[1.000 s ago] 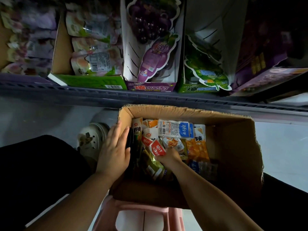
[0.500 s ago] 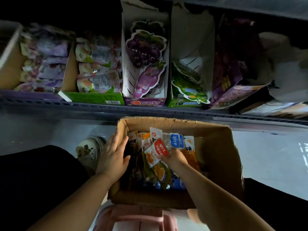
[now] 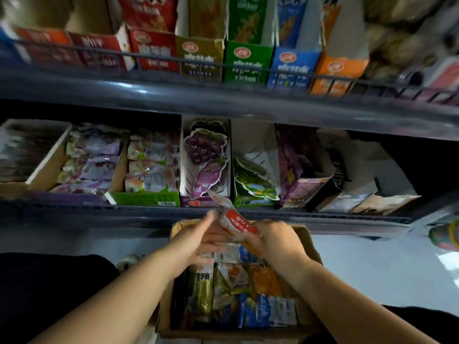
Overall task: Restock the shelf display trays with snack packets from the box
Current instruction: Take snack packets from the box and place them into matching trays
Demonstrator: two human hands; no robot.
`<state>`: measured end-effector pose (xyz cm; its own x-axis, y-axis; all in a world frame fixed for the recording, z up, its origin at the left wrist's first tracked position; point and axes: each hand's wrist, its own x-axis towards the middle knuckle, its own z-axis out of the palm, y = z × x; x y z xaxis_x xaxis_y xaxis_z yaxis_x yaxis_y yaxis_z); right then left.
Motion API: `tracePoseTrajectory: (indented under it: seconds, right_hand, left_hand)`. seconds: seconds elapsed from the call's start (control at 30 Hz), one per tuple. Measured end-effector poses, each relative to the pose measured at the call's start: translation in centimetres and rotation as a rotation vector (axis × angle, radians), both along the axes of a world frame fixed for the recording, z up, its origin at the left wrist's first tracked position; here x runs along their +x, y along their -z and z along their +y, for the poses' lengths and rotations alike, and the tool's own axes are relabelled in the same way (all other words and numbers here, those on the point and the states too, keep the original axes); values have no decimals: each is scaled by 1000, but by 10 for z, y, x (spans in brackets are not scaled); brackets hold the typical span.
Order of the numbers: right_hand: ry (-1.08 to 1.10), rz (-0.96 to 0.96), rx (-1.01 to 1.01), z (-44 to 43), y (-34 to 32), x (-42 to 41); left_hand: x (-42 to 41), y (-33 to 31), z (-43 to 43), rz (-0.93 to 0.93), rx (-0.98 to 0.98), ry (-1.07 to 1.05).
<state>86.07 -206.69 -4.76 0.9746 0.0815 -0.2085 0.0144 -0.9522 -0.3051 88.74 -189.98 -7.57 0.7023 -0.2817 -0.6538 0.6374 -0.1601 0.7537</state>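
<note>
A brown cardboard box sits below me, full of mixed snack packets. My right hand grips a red-and-white snack packet lifted above the box's far edge. My left hand reaches toward it with fingers stretched out, touching or nearly touching the packet's left side; motion blur hides the contact. Just beyond, the lower shelf holds display trays: a purple grape tray, a green tray and a green-leaf tray.
The lower shelf's dark front rail runs right behind the box. An upper shelf carries red, olive, green, blue and orange cartons behind a wire rail. Grey floor lies right of the box. My dark trouser leg is at left.
My right hand lifted the red-and-white packet out of the box toward the shelf. My left hand left the box's side and rose to the packet. The view tilted up, showing the upper shelf.
</note>
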Motion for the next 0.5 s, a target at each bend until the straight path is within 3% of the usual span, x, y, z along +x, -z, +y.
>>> tracePoseTrajectory:
  seconds: [0.13, 0.27, 0.5]
  right_hand:
    - [-210, -630, -98, -12, -27, -7]
    - [-413, -888, -23, -15, -29, -11]
    - [-549, -875, 40, -6, -13, -12]
  left_hand:
    - [6, -56, 12, 125, -334, -28]
    - [7, -86, 22, 153, -457, 58]
    - [14, -75, 8, -97, 50, 283]
